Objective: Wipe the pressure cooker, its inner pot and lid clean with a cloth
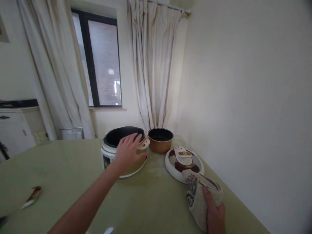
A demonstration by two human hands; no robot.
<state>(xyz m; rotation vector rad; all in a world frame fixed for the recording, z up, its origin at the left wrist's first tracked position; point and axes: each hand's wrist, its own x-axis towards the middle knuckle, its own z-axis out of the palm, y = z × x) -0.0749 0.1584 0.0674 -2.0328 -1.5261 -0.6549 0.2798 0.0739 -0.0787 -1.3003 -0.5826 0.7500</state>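
Note:
My left hand (pixel 129 151) reaches over the front right side of a white and gold electric cooker body (pixel 110 152), fingers spread near its rim; whether they touch it, I cannot tell. The cooker is lidless and shows a dark inside. Behind it to the right stands a round inner pot (pixel 160 146), copper-brown outside and black inside. The round white and brown cooker lid (pixel 170 165) lies handle up on the table. My right hand (pixel 214 211) grips a folded beige towel (pixel 201 200) with a grey pattern, just in front of the lid.
Everything stands on a glossy green table (pixel 80 172) with its right edge along a pale wall (pixel 243 81). At the left lies a small brown and white object (pixel 32 196). A dark thing (pixel 3 221) shows at the left edge. Curtains (pixel 156 65) and a window (pixel 104 61) are behind.

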